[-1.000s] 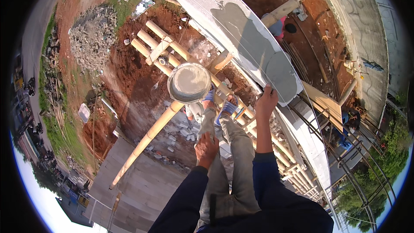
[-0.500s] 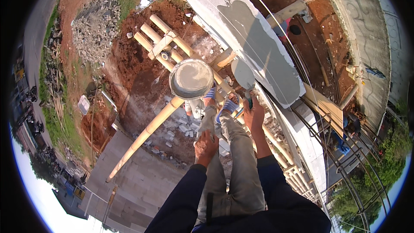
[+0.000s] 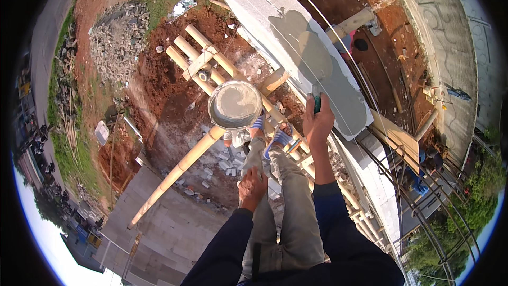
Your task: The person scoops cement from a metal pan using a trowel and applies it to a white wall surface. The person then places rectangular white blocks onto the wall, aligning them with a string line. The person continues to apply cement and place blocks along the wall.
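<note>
My right hand is closed round the green handle of a trowel. The trowel's rounded blade lies over the wet grey mortar spread along the top of a white block wall. My left hand rests at my knee with its fingers bent loosely over the trouser cloth, and I see nothing in it. Ahead of my feet a round bowl of grey mortar sits on bamboo poles. A thin string runs along the wall above the mortar.
My sandaled feet stand high on the bamboo scaffold. Broken white blocks lie far below. Steel bars stick out at the right. A person is down beyond the wall, and another person's legs show below the bowl.
My right hand has moved up and to the right, carrying the trowel from beside the wall to over the mortar. My left hand stays at the knee.
</note>
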The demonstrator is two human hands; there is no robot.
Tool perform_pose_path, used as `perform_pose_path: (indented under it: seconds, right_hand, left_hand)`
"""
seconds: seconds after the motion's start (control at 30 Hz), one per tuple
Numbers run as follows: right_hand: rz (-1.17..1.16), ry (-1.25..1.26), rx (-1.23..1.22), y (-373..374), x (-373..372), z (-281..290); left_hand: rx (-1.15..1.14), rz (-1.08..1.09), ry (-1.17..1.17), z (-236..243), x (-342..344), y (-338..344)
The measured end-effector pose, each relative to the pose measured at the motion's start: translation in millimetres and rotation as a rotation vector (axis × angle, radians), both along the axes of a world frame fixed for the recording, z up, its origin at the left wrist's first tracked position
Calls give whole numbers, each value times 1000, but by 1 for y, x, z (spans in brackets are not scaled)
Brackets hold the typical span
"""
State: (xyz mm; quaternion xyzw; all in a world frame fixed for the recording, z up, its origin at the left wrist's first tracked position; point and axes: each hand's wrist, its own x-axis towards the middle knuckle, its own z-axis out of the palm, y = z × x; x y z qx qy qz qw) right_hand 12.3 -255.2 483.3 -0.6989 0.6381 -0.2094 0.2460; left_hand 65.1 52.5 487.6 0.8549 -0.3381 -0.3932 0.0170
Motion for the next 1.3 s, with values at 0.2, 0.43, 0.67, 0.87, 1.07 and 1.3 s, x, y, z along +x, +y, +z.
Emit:
perform_pose_path:
  seconds: [0.2,0.43,0.67,0.87,1.07,1.3]
  right_hand:
    - [74,207,-156,-71,2,-24]
    - [90,208,-124,-79,-12,-30]
    - [57,268,-135,-73,-32,-39]
    - [5,205,-94,-72,-44,-41]
    - [-216,-424,240,-29,-46,-69]
    - [396,-78,224,111,29,-138]
  left_hand:
    - [-14,17,-14,-2,-1,3]
    - [-24,1,-19,-4,-1,8]
    - [-41,16,7,-2,1,7]
    - [-19,10,2,-4,3,7]
    - [-54,79,1,-7,3,13]
    - [-26,154,49,-4,6,14]
